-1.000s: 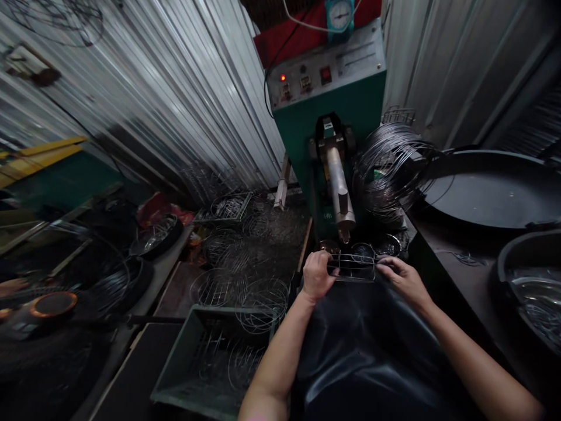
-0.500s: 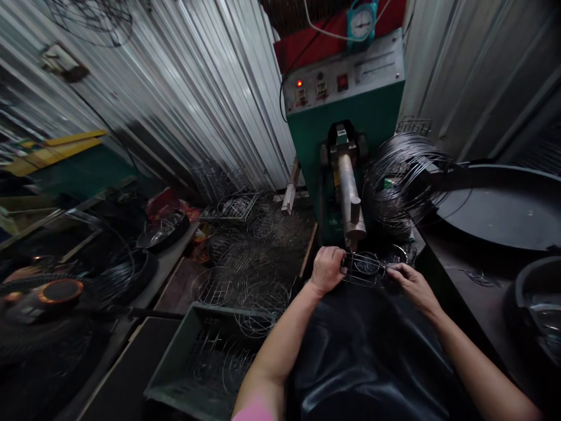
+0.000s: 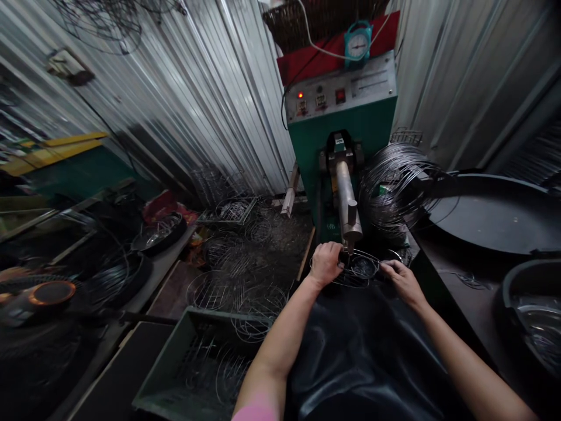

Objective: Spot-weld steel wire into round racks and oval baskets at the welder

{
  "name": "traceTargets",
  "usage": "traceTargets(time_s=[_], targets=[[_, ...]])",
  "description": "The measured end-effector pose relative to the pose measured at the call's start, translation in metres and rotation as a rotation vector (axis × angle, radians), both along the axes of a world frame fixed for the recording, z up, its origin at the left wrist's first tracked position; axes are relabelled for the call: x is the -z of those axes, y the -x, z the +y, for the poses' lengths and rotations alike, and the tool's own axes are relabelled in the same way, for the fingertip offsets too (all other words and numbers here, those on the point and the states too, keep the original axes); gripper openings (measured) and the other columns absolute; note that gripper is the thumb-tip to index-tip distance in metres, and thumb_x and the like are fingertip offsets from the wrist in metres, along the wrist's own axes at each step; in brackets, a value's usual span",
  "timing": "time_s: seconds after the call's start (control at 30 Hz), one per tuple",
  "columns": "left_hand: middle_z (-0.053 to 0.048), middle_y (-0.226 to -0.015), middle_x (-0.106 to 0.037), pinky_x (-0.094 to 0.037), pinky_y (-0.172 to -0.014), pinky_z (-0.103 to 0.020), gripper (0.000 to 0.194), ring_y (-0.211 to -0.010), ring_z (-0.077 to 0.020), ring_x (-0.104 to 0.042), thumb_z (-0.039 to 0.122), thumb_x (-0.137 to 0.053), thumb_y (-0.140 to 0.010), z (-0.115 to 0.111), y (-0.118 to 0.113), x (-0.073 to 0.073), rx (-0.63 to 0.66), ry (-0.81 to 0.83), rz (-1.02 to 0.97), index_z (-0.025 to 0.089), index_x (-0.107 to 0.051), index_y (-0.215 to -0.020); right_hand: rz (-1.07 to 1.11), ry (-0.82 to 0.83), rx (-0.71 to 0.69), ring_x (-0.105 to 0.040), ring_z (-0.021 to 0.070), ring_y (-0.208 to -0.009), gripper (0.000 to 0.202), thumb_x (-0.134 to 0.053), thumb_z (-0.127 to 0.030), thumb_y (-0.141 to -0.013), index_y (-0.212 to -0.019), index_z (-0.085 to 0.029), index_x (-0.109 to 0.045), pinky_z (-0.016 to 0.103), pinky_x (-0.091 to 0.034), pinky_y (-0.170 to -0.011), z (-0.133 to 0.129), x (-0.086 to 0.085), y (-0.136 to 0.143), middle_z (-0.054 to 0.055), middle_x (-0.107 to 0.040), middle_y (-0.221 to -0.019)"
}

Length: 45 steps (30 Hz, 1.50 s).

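- Head view: both of the person's own bare hands were raised in front of the black apron (image 3: pixel 350 356), forearms reaching forward.
- Left hand (image 3: pixel 325 266): grip closed, thumb and fingers pinching the left part of a wire frame (image 3: pixel 360 277); knuckles upward.
- Right hand (image 3: pixel 402 280): grip pressed together at the fingertips, pinching the right end of that same wire frame.
- Wire frame: thin, rounded in outline, held between the two hands under the tip of a cylindrical metal arm (image 3: pixel 345 190). Could not tell whether the tip touched the wire. A dark round dish (image 3: pixel 367 267) showed through the wires.
- The metal arm jutted from a green spot-welding machine (image 3: pixel 307 146); red indicator light (image 3: pixel 300 95) lit on its sloping control panel (image 3: pixel 370 80); teal dial (image 3: pixel 357 45) behind the panel.
- Right of the machine: a coil of wire (image 3: pixel 390 187), just beside a wide shallow black pan (image 3: pixel 491 213).
- Nearer, on the right-hand counter (image 3: pixel 458 310): small wire scraps (image 3: pixel 473 282) and a black tub (image 3: pixel 504 292) with metal pieces inside.
- Left of the left forearm: a green plastic crate (image 3: pixel 169 354) with wire pieces in it; wire rings (image 3: pixel 252 324) lapped its far rim.
- Pink sleeve (image 3: pixel 258 412) on the left arm.
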<state>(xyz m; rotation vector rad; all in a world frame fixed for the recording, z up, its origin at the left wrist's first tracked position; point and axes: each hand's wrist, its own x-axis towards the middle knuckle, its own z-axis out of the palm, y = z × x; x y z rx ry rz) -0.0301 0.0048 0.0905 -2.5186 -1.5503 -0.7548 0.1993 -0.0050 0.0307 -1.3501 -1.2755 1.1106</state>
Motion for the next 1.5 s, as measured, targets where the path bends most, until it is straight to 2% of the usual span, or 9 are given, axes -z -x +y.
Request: traceTargets(time_s=[0.2,0.4,0.47,0.57,0.67,0.8,1.0,1.2,1.5], targets=[[-0.005,-0.091,-0.058,-0.047,-0.076,-0.034,0.037,-0.086,-0.0206,-0.055,0.022,-0.066,-0.064,0.0,0.001,0.005,0.001,0.063,-0.058,0.019,-0.049,-0.097,0.055,0.044,-0.029,-0.058,0.0168,-0.069,0.042,-0.064,-0.057,-0.066,-0.078,-0.016,-0.062,0.028,-0.046,-0.064,-0.005,-0.005,-0.007,0.004,-0.064,-0.074],[-0.006,-0.096,-0.059,-0.048,-0.084,-0.036,0.041,-0.091,-0.0203,-0.057,0.022,-0.065,-0.064,-0.006,0.007,0.022,-0.042,0.1,-0.215,0.019,-0.049,-0.101,-0.154,0.003,-0.081,-0.058,0.018,-0.066,0.047,-0.06,-0.064,-0.065,-0.076,-0.018,-0.062,0.027,-0.046,-0.06,-0.008,-0.026,-0.024,0.003,-0.063,-0.069],[-0.008,-0.106,-0.058,-0.041,-0.095,-0.047,0.05,-0.101,-0.0233,-0.055,0.025,-0.066,-0.065,-0.017,0.01,0.024,-0.073,0.109,-0.198,0.019,-0.046,-0.111,-0.275,-0.12,-0.112,-0.059,0.0186,-0.068,0.045,-0.056,-0.063,-0.069,-0.073,-0.019,-0.061,0.028,-0.046,-0.064,-0.008,-0.035,-0.021,0.003,-0.063,-0.071],[-0.015,-0.13,-0.045,-0.017,-0.102,-0.065,0.072,-0.124,-0.0325,-0.039,0.036,-0.067,-0.063,-0.041,0.012,0.018,-0.037,0.113,-0.05,0.019,-0.037,-0.127,-0.438,-0.315,-0.181,-0.059,0.0186,-0.07,0.039,-0.048,-0.057,-0.079,-0.075,-0.021,-0.059,0.029,-0.046,-0.067,-0.012,-0.048,-0.007,0.004,-0.063,-0.074],[-0.016,-0.138,-0.037,-0.006,-0.101,-0.069,0.082,-0.131,-0.0349,-0.027,0.046,-0.067,-0.062,-0.063,0.006,0.007,0.053,0.102,0.064,0.019,-0.033,-0.132,-0.56,-0.424,-0.223,-0.059,0.0184,-0.071,0.033,-0.043,-0.05,-0.085,-0.078,-0.021,-0.057,0.029,-0.045,-0.065,-0.018,-0.055,0.009,0.005,-0.063,-0.076],[-0.015,-0.131,-0.047,0.001,-0.101,-0.07,0.074,-0.127,-0.0331,-0.035,0.053,-0.063,-0.067,-0.074,-0.004,-0.001,0.027,0.021,0.051,0.019,-0.038,-0.128,-0.677,-0.461,-0.193,-0.06,0.0195,-0.071,0.032,-0.038,-0.047,-0.088,-0.078,-0.021,-0.055,0.029,-0.046,-0.063,-0.029,-0.058,0.019,0.006,-0.063,-0.078],[-0.011,-0.11,-0.061,-0.003,-0.105,-0.065,0.042,-0.106,-0.0255,-0.055,0.044,-0.059,-0.075,-0.069,-0.006,0.004,0.019,-0.035,-0.043,0.018,-0.05,-0.108,-0.754,-0.443,-0.165,-0.06,0.0186,-0.071,0.027,-0.039,-0.041,-0.088,-0.078,-0.022,-0.055,0.029,-0.045,-0.061,-0.04,-0.058,0.023,0.005,-0.063,-0.078],[-0.011,-0.106,-0.062,-0.011,-0.105,-0.065,0.039,-0.1,-0.025,-0.057,0.043,-0.061,-0.074,-0.046,-0.004,0.003,0.079,-0.064,-0.002,0.017,-0.051,-0.102,-0.739,-0.473,-0.118,-0.059,0.0189,-0.073,0.026,-0.04,-0.041,-0.088,-0.077,-0.022,-0.055,0.03,-0.045,-0.064,-0.027,-0.054,0.027,0.005,-0.061,-0.079],[-0.006,-0.095,-0.062,-0.007,-0.105,-0.064,0.043,-0.091,-0.0234,-0.057,0.047,-0.066,-0.069,-0.026,-0.001,-0.008,0.062,-0.046,0.024,0.018,-0.052,-0.098,-0.648,-0.42,-0.12,-0.058,0.0178,-0.066,0.031,-0.042,-0.047,-0.085,-0.073,-0.022,-0.056,0.028,-0.043,-0.06,0.001,-0.057,0.028,0.004,-0.061,-0.073]])
